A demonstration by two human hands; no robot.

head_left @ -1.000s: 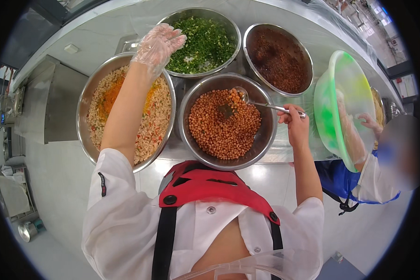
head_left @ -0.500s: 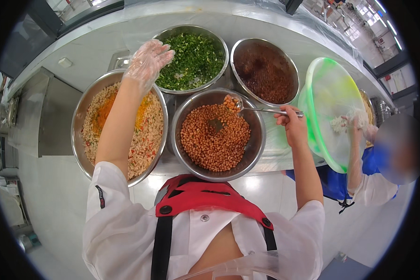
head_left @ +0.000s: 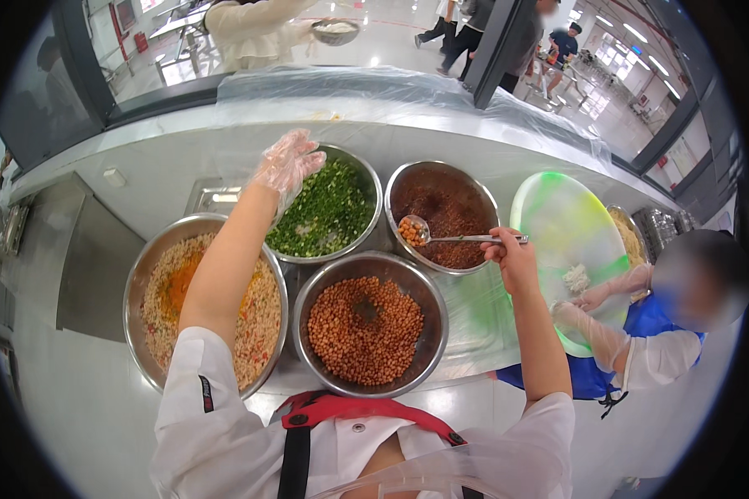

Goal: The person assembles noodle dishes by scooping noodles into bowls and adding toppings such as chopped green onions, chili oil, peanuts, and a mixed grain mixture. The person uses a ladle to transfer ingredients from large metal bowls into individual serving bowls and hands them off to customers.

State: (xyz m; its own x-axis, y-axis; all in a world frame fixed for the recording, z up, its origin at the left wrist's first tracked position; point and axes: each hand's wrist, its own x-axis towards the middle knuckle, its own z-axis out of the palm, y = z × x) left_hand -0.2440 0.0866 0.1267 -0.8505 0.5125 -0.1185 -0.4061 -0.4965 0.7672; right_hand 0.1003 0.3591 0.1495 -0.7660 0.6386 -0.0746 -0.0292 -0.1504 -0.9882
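My right hand (head_left: 506, 258), bare, is closed round the handle of a metal spoon (head_left: 474, 239). Small round brown beans fill its bowl, which hangs over the left side of a steel bowl of dark red-brown paste (head_left: 443, 204). Nearest to me stands a steel bowl of similar beans (head_left: 366, 320) with a hollow in the middle. My left hand (head_left: 287, 169), in a clear plastic glove, is raised beside the left rim of a bowl of chopped green herbs (head_left: 333, 204). Its fingers are loosely bent and apart, with nothing visible in them.
Left sits a bowl of pale minced mix with orange powder (head_left: 175, 287). At right, a co-worker's gloved hands (head_left: 587, 312) work at a large green-and-white tub (head_left: 570, 237) with a white clump in it. Plastic film (head_left: 341, 96) covers the ledge. People stand beyond the window.
The spoon of beans has passed from the bean bowl's rim to over the red-brown paste. My left hand's fingers have bent. The view has tilted up. The co-worker's hands came nearer the tub's close rim.
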